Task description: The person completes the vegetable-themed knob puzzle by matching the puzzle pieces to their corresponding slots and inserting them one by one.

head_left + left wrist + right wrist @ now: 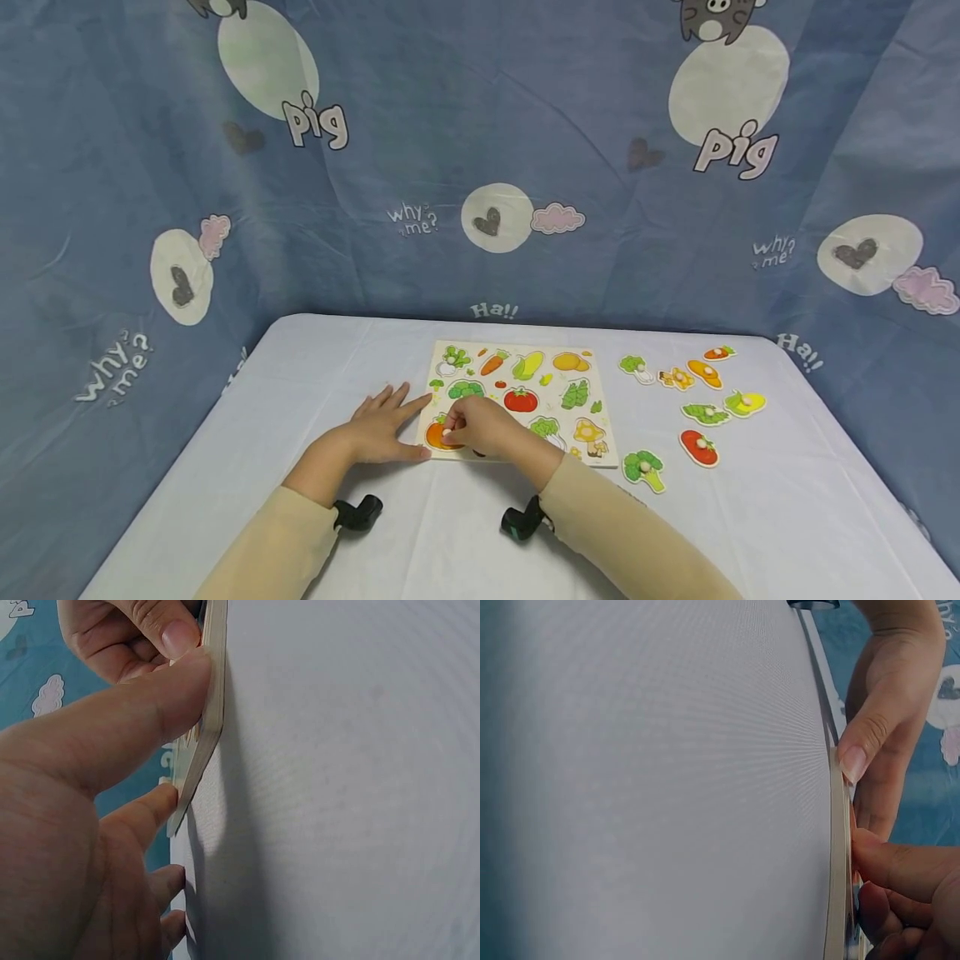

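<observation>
The right hand [486,427] pinches the orange pumpkin piece [435,436] at the board's [550,408] near-left corner; probably light and stiff, best held by its knob [447,432]. The left hand [384,432], fingers spread, touches the edge.

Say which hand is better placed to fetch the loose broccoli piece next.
Probably the right hand, once it releases the pumpkin piece: it is nearer the broccoli piece, lying right of the board. The left hand is at the board's left edge, farther away.

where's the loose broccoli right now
In the head view, the loose broccoli lies just right of the near right corner of the board, left of the loose tomato.
</observation>
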Action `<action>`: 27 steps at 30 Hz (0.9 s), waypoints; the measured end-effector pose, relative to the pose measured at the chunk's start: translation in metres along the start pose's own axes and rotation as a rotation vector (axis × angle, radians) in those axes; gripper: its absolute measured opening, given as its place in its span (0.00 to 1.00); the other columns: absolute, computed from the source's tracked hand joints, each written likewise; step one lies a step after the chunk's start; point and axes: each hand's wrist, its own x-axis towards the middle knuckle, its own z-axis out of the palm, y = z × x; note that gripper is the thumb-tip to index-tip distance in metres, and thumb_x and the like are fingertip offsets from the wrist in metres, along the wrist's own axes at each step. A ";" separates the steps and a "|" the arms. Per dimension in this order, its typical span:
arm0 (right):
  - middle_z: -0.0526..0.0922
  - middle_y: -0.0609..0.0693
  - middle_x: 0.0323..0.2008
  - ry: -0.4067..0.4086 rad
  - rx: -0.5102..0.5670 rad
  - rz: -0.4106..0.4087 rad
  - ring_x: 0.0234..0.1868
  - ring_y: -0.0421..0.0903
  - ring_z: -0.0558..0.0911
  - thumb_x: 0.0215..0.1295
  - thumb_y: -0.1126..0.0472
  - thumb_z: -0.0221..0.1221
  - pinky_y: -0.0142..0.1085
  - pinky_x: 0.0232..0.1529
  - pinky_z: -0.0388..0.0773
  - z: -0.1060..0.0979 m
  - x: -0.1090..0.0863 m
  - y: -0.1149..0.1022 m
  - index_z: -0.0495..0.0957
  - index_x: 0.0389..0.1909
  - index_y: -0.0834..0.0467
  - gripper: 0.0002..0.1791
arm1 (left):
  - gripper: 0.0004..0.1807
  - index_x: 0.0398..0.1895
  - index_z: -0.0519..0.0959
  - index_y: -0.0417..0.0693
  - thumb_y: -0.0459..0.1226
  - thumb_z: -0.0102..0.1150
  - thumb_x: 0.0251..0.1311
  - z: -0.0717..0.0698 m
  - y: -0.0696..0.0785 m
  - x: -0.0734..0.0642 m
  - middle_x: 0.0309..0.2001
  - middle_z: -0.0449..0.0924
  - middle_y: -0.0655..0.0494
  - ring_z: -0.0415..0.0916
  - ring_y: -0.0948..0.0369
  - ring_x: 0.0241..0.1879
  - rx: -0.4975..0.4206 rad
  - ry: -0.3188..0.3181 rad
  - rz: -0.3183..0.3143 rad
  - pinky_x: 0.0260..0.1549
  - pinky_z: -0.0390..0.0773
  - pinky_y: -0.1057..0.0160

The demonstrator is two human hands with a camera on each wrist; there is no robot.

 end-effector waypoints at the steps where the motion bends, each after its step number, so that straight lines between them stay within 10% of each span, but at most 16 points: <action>1: 0.76 0.44 0.21 -0.002 0.000 -0.002 0.23 0.39 0.72 0.62 0.58 0.69 0.30 0.24 0.69 0.000 0.000 0.000 0.80 0.28 0.52 0.08 | 0.53 0.79 0.57 0.55 0.65 0.65 0.53 0.000 0.000 0.000 0.79 0.44 0.36 0.37 0.34 0.76 0.002 0.001 0.001 0.71 0.40 0.32; 27: 0.76 0.44 0.30 -0.015 0.021 -0.170 0.28 0.42 0.70 0.65 0.56 0.67 0.32 0.27 0.69 -0.058 -0.038 0.013 0.82 0.42 0.52 0.08 | 0.53 0.79 0.57 0.55 0.65 0.64 0.53 0.002 0.000 0.000 0.78 0.44 0.36 0.38 0.35 0.76 0.012 0.012 -0.005 0.71 0.40 0.33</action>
